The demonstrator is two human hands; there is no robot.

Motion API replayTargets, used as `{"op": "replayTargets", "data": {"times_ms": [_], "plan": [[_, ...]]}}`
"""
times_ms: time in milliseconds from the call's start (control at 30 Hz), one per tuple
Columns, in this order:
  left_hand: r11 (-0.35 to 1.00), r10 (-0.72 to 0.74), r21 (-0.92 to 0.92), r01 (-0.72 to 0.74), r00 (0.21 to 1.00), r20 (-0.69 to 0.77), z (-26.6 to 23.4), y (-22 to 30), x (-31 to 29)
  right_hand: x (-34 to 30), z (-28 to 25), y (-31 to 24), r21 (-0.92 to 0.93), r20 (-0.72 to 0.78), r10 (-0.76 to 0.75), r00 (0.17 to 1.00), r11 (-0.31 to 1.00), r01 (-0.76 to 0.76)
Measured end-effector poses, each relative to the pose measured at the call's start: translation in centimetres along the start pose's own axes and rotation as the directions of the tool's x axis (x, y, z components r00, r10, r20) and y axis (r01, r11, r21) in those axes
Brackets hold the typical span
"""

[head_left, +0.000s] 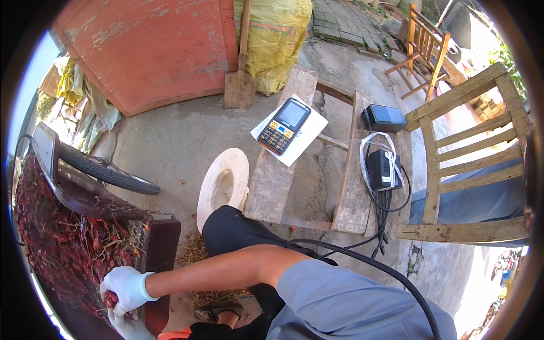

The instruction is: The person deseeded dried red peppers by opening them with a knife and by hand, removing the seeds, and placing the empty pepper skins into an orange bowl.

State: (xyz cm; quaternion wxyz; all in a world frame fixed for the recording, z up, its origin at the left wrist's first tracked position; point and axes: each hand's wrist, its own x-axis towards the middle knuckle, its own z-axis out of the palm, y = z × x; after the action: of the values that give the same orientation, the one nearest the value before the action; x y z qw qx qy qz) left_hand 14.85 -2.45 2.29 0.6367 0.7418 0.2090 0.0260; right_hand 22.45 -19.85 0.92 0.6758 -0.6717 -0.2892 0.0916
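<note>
Both my hands wear white gloves at the lower left, by a dark red metal cart bed [162, 243] heaped with dried red chilies [68, 243]. My right hand [127, 287] reaches in from the right, closed, with fingers curled on a red chili [111, 298] just above the heap. Directly below it, my left hand [129, 326] shows only in part at the lower rim. Its fingers look bent in toward the right hand; whatever they grip is hidden.
A low wooden bench [266, 187] bears a keypad handset [284, 126] on white paper, a black box [384, 118] and a cabled black device [384, 169]. Around it are a straw hat [226, 170], wooden chair [430, 170], yellow sack [277, 39] and red panel [147, 51]. A black cable crosses my sleeve.
</note>
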Motion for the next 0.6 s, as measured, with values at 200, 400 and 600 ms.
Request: {"op": "replayTargets", "data": {"times_ms": [200, 400, 600], "plan": [[0.975, 0.207, 0.102, -0.195, 0.971, -0.118, 1.5, -2.0, 2.9, -0.6, -0.4, 0.9, -0.083, -0.187, 0.025, 0.982, 0.996, -0.041], [0.864, 0.395, 0.361, -0.35, 0.917, -0.056, 3.9, 4.1, -2.6, -0.2, -0.8, 0.1, -0.132, -0.13, 0.081, 0.988, 0.986, -0.098], [0.951, 0.229, 0.23, -0.206, 0.97, -0.08, 1.6, 2.9, -2.5, 0.3, 0.6, 0.2, -0.164, -0.025, 0.053, 0.998, 0.985, -0.056]]}}
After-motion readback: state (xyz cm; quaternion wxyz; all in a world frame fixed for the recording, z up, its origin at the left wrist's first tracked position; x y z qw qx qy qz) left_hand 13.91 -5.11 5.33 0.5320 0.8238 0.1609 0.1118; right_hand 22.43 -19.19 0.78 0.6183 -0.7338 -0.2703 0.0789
